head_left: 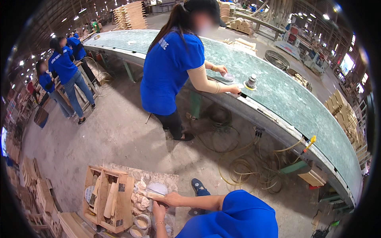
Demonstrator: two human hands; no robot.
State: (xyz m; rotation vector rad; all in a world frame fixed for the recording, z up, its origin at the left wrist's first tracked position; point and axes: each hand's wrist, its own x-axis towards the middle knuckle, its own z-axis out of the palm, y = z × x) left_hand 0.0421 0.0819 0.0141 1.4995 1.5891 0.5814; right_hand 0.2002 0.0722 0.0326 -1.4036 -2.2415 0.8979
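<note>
My right hand (173, 199) is closed around the end of a short pale flat piece (154, 195) that looks like wood. Just below it, my left hand (159, 211), with a bracelet at the wrist, is curled close to the same piece; what its fingers hold is hidden. A pale round-edged disc (157, 186) shows behind the piece. Left of my hands lie crumpled beige clumps (139, 198) of paper or cloth, and by them stand small tubs (141, 221) of pale paste or powder. A wooden box (126, 198) with compartments holds wooden slats (111, 200).
A co-worker (170, 75) in a blue shirt stands at a long green-topped table (270, 87), where a sander (251, 82) rests. Coiled hoses (246, 170) lie on the floor beneath. Stacked wooden parts (41, 194) stand at lower left. More people (65, 65) work at far left.
</note>
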